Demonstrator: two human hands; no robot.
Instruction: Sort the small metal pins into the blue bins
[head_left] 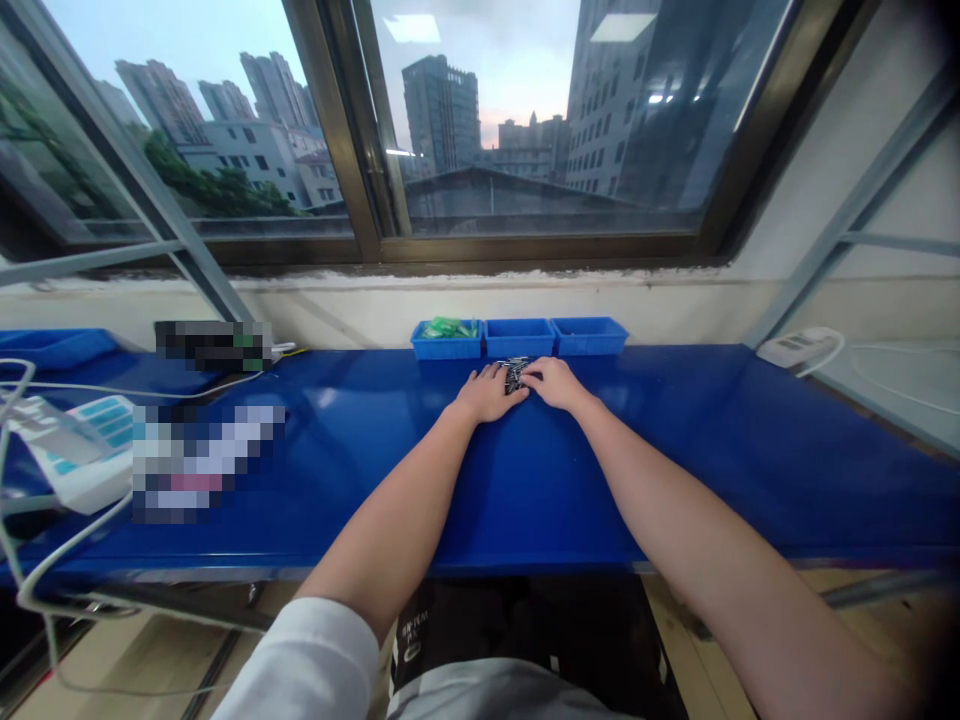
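A small pile of shiny metal pieces, which look like screws (514, 374), lies on the blue table (510, 490) close to the bins. My left hand (486, 394) rests at the pile's left side, palm down, with its fingers stretched out and thumb apart. From the right, my right hand (555, 382) reaches to the pile with thumb and fingertips drawn together at its edge. Whatever sits between those fingertips is too small to make out. Just behind the pile stand a middle blue bin (519, 338) and a right blue bin (591, 336).
The left blue bin (448, 346) holds green items (448, 328). At the left lies a white device with blue keys (90, 450), with white cables around it. A white power strip (799, 346) is at the right end. Metal frame posts rise on both sides before the window.
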